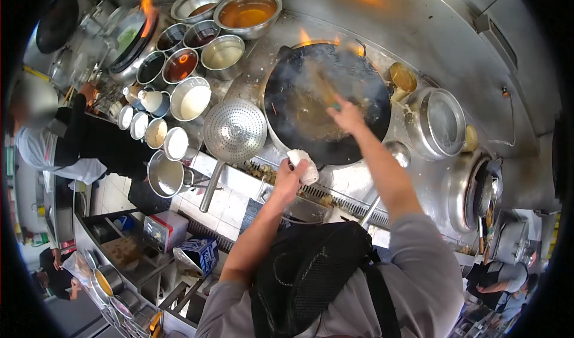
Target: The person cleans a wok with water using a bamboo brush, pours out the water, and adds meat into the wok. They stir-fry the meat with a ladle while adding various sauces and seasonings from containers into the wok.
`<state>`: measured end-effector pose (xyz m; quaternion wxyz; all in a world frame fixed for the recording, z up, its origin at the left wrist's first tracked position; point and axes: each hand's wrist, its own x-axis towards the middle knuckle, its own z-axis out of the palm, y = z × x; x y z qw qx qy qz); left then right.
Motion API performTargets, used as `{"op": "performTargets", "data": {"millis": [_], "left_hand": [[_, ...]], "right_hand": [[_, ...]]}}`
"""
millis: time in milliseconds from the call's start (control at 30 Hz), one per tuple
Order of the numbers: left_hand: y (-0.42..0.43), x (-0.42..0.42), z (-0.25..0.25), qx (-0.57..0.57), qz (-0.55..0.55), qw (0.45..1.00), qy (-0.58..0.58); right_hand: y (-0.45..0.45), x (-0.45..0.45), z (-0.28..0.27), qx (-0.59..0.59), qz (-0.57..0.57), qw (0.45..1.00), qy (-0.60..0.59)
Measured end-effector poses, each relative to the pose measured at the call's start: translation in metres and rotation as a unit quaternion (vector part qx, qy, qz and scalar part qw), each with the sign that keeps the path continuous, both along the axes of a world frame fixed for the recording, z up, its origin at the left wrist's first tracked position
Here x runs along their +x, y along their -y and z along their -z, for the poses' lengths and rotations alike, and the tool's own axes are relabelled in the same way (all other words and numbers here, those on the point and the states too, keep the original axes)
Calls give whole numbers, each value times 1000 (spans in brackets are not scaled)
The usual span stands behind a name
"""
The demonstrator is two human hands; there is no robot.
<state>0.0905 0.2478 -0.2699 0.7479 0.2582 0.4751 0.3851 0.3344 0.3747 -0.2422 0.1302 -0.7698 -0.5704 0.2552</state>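
Observation:
A large black wok sits on the range, with flames at its back rim and steam and brownish liquid inside. My right hand reaches over it, closed round the handle of a tan wok brush that is smeared by motion and steam. At the wok's near rim, my left hand is closed on a folded white cloth. Left of the wok lies a perforated metal strainer, its handle pointing toward me. A metal ladle rests to the right, partly behind my right arm.
Several metal pots of sauces and seasonings stand at the left, with a bowl of orange liquid behind them. A lidded steel pot is on the right. A co-worker stands at far left near another flaming wok.

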Motion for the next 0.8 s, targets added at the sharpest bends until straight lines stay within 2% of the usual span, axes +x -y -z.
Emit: {"op": "performTargets", "data": {"millis": [67, 133, 200, 267, 333, 400, 467, 533, 567, 600, 667, 733, 800], "left_hand": [[-1, -2, -9, -10, 30, 998, -50], [-1, -1, -11, -6, 20, 999, -42], [3, 1, -10, -12, 11, 999, -33], [3, 1, -10, -29, -7, 999, -36], [2, -3, -4, -18, -12, 1000, -16], [-1, -3, -15, -17, 38, 995, -85], [2, -4, 1, -14, 27, 997, -65], [1, -3, -2, -6, 14, 999, -48], [0, -3, -16, -9, 23, 998, -60], [1, -4, -25, -13, 32, 997, -73], [2, -3, -11, 2, 15, 996, -83], [0, -2, 0, 19, 6, 996, -92], [2, 0, 4, 28, -15, 998, -60]], "right_hand": [[9, -34, 14, 29, 12, 996, -80], [36, -41, -5, 17, -9, 999, -44], [70, -30, -35, -55, -119, 991, 29], [103, -2, -63, -135, -182, 957, 182], [112, 47, -59, -149, -189, 929, 281], [89, 94, -32, -72, -115, 935, 327], [38, 92, -21, -10, -49, 961, 274], [-2, 63, 19, 93, -38, 974, 204], [-7, 31, 10, 50, 19, 998, 22], [-8, -3, -1, 5, 76, 984, -161], [-3, -41, 16, 17, 104, 931, -351], [10, -64, 0, -14, 81, 916, -394], [27, -63, -13, -48, 55, 926, -370]]}}
